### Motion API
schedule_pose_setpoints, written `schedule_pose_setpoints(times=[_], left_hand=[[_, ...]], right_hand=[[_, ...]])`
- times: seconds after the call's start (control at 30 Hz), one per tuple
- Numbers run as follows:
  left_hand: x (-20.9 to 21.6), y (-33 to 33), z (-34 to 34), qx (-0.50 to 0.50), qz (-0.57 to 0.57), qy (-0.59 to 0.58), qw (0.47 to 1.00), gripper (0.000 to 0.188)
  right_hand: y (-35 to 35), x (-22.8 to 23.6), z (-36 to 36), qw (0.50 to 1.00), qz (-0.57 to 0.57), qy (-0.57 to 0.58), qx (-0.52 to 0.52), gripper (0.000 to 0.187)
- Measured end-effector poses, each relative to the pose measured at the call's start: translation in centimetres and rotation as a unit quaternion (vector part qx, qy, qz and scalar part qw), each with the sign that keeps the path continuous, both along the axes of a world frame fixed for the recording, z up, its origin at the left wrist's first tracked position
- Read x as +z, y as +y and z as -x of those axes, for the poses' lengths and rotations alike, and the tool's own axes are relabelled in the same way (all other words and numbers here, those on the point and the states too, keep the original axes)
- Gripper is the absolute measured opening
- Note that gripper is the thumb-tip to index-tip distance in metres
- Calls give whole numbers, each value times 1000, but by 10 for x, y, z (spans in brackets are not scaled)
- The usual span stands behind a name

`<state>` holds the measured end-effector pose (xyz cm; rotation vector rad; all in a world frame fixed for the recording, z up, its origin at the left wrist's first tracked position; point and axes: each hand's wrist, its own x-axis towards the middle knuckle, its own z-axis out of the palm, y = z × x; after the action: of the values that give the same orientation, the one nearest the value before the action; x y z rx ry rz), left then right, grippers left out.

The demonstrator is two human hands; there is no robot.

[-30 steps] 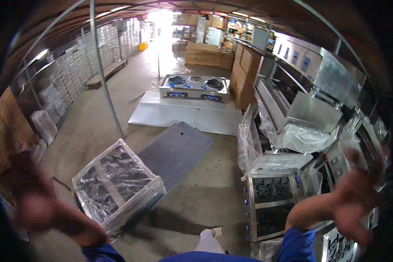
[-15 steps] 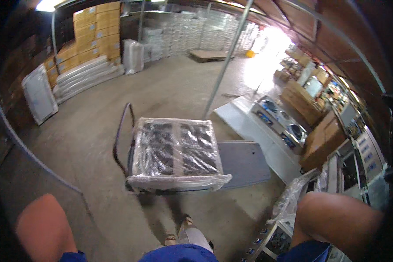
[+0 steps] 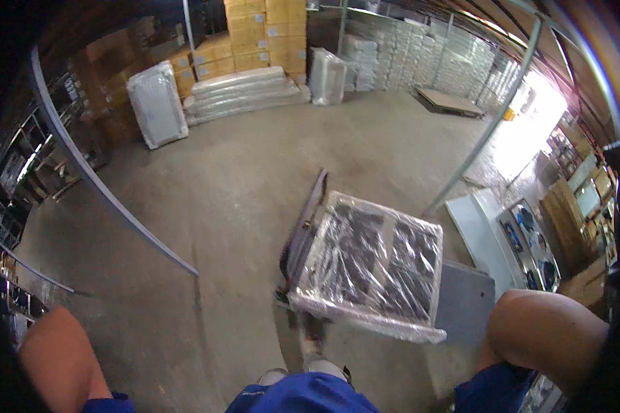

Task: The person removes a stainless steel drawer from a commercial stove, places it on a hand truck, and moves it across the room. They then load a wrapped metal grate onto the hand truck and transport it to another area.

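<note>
Both my hands are out of view. Only my bent left arm [image 3: 62,358] shows at the lower left, and my bent right arm [image 3: 548,334] at the lower right. In front of my feet stands a platform trolley [image 3: 465,292] with a dark grey deck and an upright handle [image 3: 303,227] on its left end. On the deck lies a wide, flat unit [image 3: 372,258] with dark panels, wrapped in clear plastic with a strip across its middle. Neither arm visibly touches the trolley or the unit.
Metal poles [image 3: 107,179] [image 3: 486,131] rise left and right. Along the back are cardboard boxes [image 3: 265,41], plastic-wrapped long bundles [image 3: 241,93], a wrapped white panel [image 3: 157,103] and a low pallet [image 3: 448,103]. Pale metal panels [image 3: 482,227] lie right of the trolley.
My view has turned to the left, so the trolley and its wrapped unit now appear further right and at a slant. More of the left side shows. Both arms stay bent at the lower corners.
</note>
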<state>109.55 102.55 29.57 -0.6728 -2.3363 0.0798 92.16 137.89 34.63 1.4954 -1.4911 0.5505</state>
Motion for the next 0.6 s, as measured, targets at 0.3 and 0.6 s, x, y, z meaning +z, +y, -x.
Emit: schedule_pose_setpoints(times=[0.3, 0.6], left_hand=[[22, -128, 11, 197, -15, 5, 980, 60], [-269, -398, 45, 429, -572, -263, 648, 57]], right_hand=[[-172, -132, 173, 877, 184, -365, 251, 39], [-298, -511, 99, 259, 119, -894, -346, 56]])
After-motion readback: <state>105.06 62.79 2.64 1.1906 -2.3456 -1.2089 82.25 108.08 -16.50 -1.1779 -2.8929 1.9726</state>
